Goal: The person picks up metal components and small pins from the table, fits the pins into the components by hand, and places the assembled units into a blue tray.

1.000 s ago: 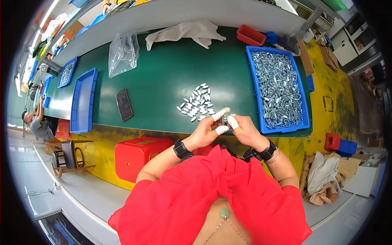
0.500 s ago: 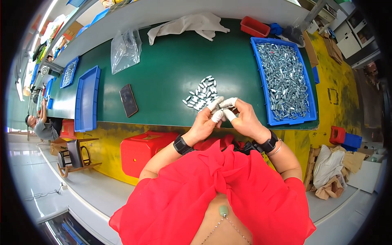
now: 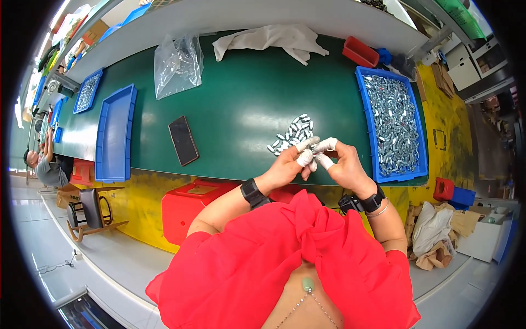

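My left hand and my right hand meet at the near edge of the green table. White coverings wrap several of the fingertips on both. Thumbs and forefingers pinch together around a small silver metal part, mostly hidden by the fingertips. Just beyond my fingers, a loose pile of small silver metal parts lies on the tabletop, each one short and elongated.
To the right, a blue tray is full of similar parts. A red bin, white cloth and clear plastic bag lie at the back. Leftward are a phone and an empty blue tray. A person sits far left.
My view has shifted, so the table's middle and right side and my hands appear farther right and lower. My hands stay together, their fingers slightly rearranged around the small part.
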Motion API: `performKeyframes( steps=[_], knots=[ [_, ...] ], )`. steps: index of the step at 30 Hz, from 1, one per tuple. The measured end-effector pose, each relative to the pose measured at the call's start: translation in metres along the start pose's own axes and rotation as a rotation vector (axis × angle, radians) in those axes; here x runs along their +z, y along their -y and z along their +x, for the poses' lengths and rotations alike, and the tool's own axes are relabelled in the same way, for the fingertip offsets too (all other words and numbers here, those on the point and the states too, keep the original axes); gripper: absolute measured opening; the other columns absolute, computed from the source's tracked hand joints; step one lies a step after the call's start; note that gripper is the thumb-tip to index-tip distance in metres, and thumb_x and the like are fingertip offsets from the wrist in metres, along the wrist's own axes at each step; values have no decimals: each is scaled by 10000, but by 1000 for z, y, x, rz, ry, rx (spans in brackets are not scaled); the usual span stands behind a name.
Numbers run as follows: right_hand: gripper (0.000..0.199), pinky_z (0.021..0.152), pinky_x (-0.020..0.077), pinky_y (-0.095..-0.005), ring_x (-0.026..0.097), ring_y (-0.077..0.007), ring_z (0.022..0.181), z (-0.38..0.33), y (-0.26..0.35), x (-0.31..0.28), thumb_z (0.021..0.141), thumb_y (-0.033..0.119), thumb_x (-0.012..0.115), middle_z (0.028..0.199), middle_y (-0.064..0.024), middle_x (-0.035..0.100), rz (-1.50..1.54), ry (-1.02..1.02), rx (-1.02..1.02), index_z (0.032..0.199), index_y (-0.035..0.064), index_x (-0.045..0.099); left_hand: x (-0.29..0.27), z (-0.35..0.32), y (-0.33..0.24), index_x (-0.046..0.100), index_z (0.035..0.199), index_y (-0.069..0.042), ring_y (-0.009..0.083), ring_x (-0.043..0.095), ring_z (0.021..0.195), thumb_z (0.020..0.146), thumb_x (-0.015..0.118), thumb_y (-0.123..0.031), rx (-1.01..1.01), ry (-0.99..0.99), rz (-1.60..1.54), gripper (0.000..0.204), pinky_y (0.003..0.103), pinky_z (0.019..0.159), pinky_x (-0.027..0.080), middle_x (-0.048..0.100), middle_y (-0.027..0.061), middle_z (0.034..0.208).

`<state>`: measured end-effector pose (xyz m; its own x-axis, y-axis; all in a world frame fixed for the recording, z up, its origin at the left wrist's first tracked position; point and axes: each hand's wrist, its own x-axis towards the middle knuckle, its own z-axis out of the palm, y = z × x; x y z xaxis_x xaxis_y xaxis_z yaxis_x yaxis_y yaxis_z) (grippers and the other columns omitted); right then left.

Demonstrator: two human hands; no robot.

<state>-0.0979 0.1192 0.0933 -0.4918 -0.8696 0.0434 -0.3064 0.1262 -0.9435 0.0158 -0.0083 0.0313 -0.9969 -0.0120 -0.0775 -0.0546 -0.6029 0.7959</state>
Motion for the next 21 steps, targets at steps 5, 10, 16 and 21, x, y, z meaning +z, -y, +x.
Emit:
performKeyframes(
  steps=[5,10,16,21],
  knots=[
    [92,605,472,-240,587,-95,678,-3,2,0,822,46,576,738,-67,609,-118,-12,20,888,-18,581,-8,-2,-7,297,1362,-65,49,478,670,911,500,-180,-129,68,-23,508,186,611,412,538,6,811],
    [176,515,426,-240,534,-81,569,-3,-12,-5,866,145,552,615,-47,576,-54,10,161,807,-18,584,5,4,-7,321,1353,-60,49,442,656,883,547,-144,28,-86,296,528,185,633,405,496,-13,773],
    [296,467,368,-253,451,-73,517,-9,-28,-21,909,220,491,570,-36,527,-100,-16,229,737,-10,559,13,24,1,361,1333,-57,64,416,661,842,594,-98,149,-58,498,545,202,657,401,469,-18,769],
    [354,454,334,-253,400,-72,502,-14,-40,-40,936,262,439,548,-21,474,-110,-14,166,708,1,509,27,42,2,379,1322,-54,90,421,683,828,603,-86,204,-72,694,543,226,678,407,467,1,782]
  ],
)
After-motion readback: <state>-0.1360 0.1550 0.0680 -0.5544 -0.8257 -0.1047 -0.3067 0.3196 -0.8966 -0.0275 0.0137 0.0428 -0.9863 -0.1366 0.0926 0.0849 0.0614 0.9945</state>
